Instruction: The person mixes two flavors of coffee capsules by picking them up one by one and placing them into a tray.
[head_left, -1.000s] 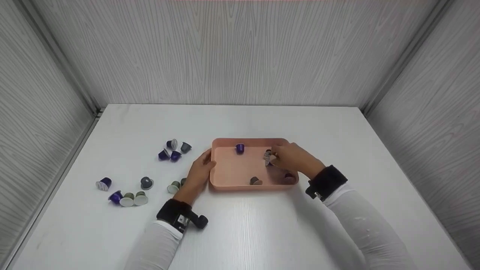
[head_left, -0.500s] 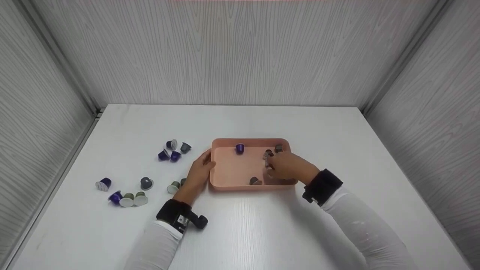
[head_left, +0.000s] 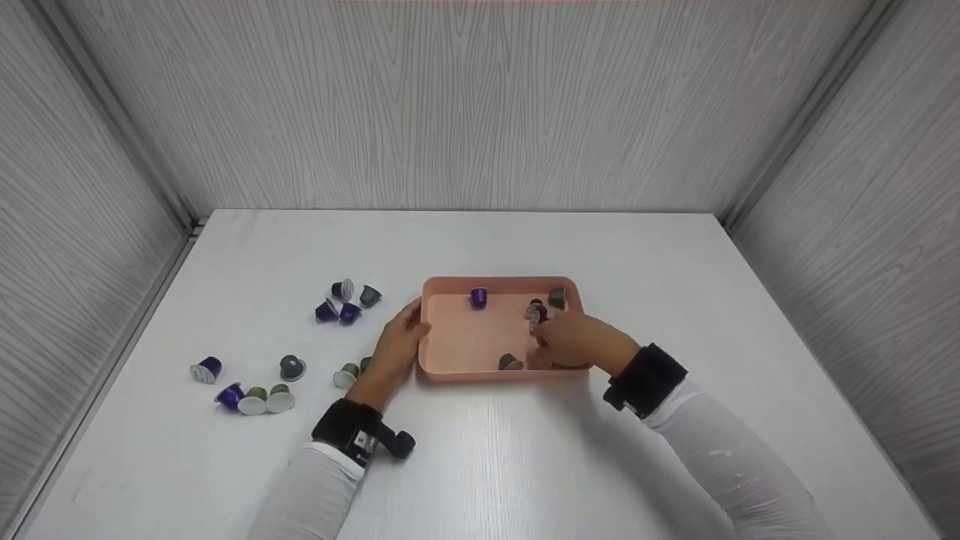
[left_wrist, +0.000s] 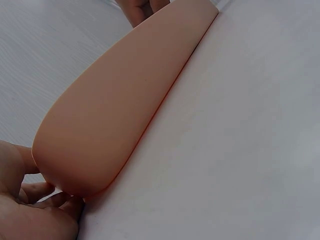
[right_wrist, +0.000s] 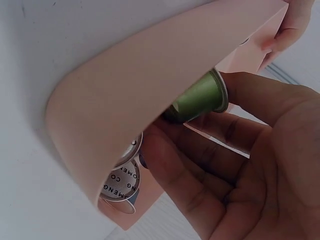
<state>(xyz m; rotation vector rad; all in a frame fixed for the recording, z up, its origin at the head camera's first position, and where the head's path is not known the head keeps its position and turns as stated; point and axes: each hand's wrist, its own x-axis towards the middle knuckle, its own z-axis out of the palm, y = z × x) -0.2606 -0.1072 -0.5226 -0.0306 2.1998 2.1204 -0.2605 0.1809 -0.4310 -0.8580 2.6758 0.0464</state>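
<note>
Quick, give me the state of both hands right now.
Left hand: holds the left edge of the pink tray.
Right hand: inside the tray, pinching a green capsule.

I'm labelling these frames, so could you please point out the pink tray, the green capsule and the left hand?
pink tray (head_left: 465,341), head view, bare floor.
green capsule (right_wrist: 197,97), right wrist view, side wall.
left hand (head_left: 396,349), head view, back of hand.

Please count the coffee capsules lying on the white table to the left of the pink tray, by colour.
Purple coffee capsules: 5
Grey capsules: 2
Green capsules: 3
Half-hidden capsule behind left hand, colour unclear: 1
Total: 11
</note>
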